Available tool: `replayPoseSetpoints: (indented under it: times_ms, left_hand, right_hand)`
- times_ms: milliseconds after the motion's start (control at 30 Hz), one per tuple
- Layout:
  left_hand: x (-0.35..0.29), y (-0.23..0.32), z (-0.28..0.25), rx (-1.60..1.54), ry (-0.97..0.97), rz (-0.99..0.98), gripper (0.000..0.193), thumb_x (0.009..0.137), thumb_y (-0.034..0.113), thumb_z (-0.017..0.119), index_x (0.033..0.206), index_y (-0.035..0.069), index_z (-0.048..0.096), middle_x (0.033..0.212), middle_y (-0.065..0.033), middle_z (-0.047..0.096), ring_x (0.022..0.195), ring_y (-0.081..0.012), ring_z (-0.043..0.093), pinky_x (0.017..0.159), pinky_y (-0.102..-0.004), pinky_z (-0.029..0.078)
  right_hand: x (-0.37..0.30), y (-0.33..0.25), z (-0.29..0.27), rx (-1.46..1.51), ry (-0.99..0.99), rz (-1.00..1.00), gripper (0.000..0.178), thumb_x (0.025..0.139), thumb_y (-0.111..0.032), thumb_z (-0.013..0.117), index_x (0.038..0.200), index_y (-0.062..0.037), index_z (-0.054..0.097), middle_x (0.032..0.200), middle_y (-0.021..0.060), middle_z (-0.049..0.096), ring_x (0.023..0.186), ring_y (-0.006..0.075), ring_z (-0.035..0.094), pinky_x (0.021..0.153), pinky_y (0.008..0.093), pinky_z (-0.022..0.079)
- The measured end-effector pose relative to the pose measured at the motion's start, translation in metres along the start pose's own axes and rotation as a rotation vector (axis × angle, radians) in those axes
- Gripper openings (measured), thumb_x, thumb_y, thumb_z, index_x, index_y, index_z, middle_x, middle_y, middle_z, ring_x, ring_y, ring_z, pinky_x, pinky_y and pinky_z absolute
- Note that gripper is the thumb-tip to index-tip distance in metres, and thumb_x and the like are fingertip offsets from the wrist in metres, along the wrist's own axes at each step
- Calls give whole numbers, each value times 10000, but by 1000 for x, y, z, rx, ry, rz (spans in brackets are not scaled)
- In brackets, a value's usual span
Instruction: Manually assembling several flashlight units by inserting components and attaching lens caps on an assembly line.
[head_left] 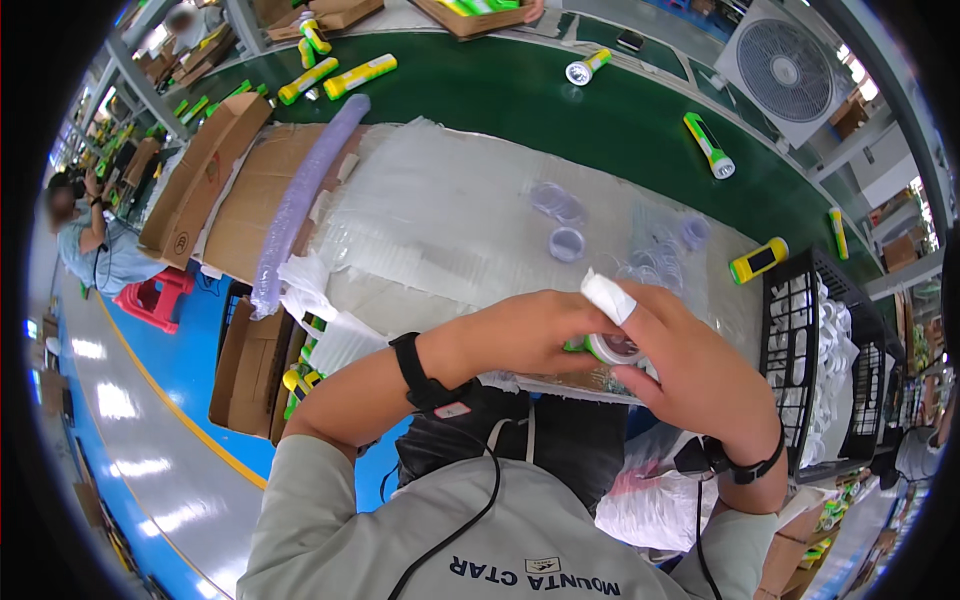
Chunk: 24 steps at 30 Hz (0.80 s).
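Observation:
Close to my body at the table's near edge, my left hand (562, 328) and my right hand (668, 345) are closed around a green-and-white flashlight (612, 348). Its round head tilts up toward me, and most of its body is hidden by my fingers. White tape wraps one finger of my right hand. Just beyond the hands lie loose clear plastic discs (652, 266). A single clear disc or short stack (566, 244) sits left of them, with more overlapping discs (556, 203) farther away. Both wrists wear black straps.
Past the plastic-covered table (430, 200) runs a green conveyor (480, 90) carrying several yellow-green flashlights (710, 148). A long purple-tinted plastic sleeve (312, 200) lies at left beside cardboard (205, 180). At right stands a black crate (792, 350) of white rings (830, 370). A person (105, 235) sits far left.

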<state>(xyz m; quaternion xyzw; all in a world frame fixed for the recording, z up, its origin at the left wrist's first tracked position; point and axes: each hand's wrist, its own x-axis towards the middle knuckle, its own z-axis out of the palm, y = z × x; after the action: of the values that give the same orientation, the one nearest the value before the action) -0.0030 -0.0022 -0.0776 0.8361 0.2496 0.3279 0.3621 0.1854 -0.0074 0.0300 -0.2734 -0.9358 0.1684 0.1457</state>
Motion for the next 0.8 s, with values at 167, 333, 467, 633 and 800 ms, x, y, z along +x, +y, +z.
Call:
replayPoseSetpoints:
  times_ms: [167,333,467,633,800]
  left_hand:
    - [5,1,-1,-13,55,-10,379,767,140,682,1124,115,558,1068,-114,590,921,-343,595,771,-405,489]
    - [5,-2,-5,87,-25,54,424,760,131,690,1146,118,516,1067,-100,590,935,-346,589,782,-406,483]
    - [10,-1,-5,-61,35,109,448,746,109,701,1153,114,515,1091,-111,592,957,-342,587,795,-406,483]
    - [8,0,-4,-6,26,113,455,744,101,695,1158,116,505,1100,-112,591,973,-337,587,807,-406,483]
    - [12,4,-4,-60,9,84,439,755,103,677,1162,119,512,1099,-109,601,980,-332,588,816,-406,481]
  right_hand:
    - [-3,-11,1,-107,-57,171,509,715,-49,677,1179,-16,470,1136,157,512,1009,325,529,795,375,486]
    - [0,3,-4,-64,-128,93,644,734,-103,681,1315,-51,407,1116,136,511,977,321,545,758,366,488]
    - [-1,-2,-10,-84,-113,168,646,734,-176,700,1301,-45,417,1095,122,523,953,313,566,744,372,492]
    - [-8,11,-6,-7,-21,-110,731,691,-246,749,1312,-48,418,969,118,536,770,281,580,645,348,474]
    - [-3,2,-14,-92,-142,220,754,679,-211,751,1328,-50,403,1022,134,524,858,310,556,725,368,461]
